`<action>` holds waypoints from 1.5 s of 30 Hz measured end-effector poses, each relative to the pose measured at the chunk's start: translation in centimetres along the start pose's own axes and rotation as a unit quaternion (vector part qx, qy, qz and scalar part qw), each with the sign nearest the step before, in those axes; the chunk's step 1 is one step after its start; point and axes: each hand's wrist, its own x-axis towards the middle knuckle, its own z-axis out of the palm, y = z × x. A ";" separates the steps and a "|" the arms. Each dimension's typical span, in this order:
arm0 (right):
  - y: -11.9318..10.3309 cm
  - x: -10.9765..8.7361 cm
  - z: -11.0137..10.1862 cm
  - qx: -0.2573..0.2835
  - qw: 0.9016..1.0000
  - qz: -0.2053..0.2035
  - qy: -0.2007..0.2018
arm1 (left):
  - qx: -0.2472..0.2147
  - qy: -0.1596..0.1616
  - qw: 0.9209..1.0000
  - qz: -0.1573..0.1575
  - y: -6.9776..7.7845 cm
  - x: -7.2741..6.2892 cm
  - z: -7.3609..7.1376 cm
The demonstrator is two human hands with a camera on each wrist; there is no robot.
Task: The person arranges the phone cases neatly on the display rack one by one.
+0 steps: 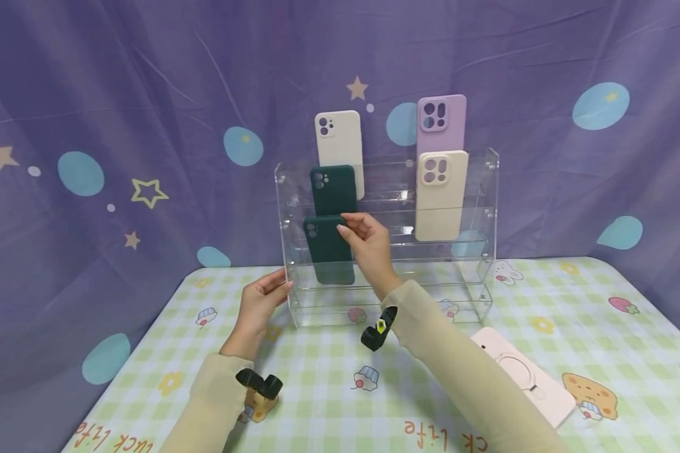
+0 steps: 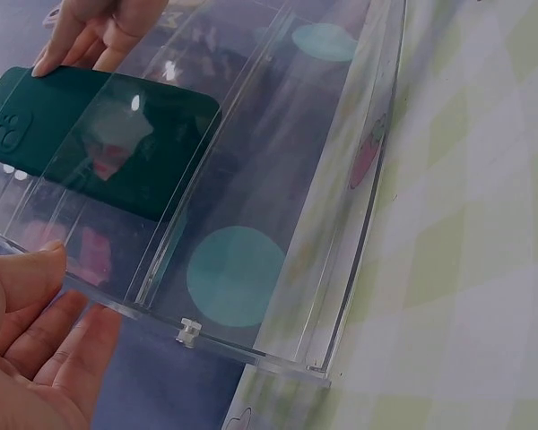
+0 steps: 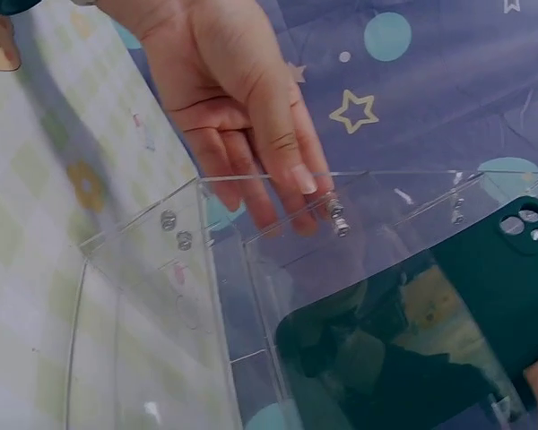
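A clear acrylic tiered rack [image 1: 490,195] stands on the table. My right hand [image 1: 372,248] pinches the upper right edge of a dark green phone case [image 1: 330,251], which leans upright in a lower tier at the left. In the left wrist view, the case [image 2: 117,143] sits partly behind a clear lip, fingertips on its edge. My left hand [image 1: 259,305] grips the rack's left side panel; the right wrist view has its thumb on one face and the fingers beyond the panel. Just behind rises a second dark green phone case [image 1: 335,189].
A white phone case [image 1: 340,139] occupies the tier above. At the right, a purple phone case [image 1: 453,129] stands behind a cream one [image 1: 439,211]. On the checked tablecloth [image 1: 311,390], a pink case with a ring [image 1: 497,345] lies partly under my right forearm. A purple curtain [image 1: 164,94] hangs behind.
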 end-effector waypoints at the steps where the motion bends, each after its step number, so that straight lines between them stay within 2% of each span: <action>1: -0.1 0.0 0.0 -0.007 1.000 0.002 0.004 | 0.000 0.000 1.000 0.000 0.0 0.0 0.0; 6: -0.6 -0.3 -0.2 -0.047 0.999 0.004 0.009 | -0.001 0.003 1.000 0.003 0.0 0.0 0.0; 15: -0.6 -0.7 -0.2 -0.111 0.992 -0.039 0.049 | 0.001 0.001 1.000 0.003 -0.1 0.0 0.0; 23: -0.7 -0.7 0.1 -0.130 0.986 -0.061 0.086 | 0.000 0.005 1.000 0.009 -0.1 0.0 0.0; 29: -0.8 -0.9 0.4 -0.149 0.981 -0.078 0.097 | -0.006 0.008 1.000 0.015 0.1 -0.2 0.1; 37: -0.8 -1.2 -0.6 -0.123 0.986 -0.061 0.090 | -0.001 0.013 1.000 0.018 0.2 -0.3 0.1; 40: -1.1 -1.5 -1.4 -0.120 0.989 -0.052 0.071 | -0.001 0.014 1.000 0.019 0.3 -0.3 0.1; 45: -1.7 -2.3 -3.7 -0.117 0.993 -0.024 0.017 | 0.000 0.009 1.000 0.013 0.3 -0.3 0.1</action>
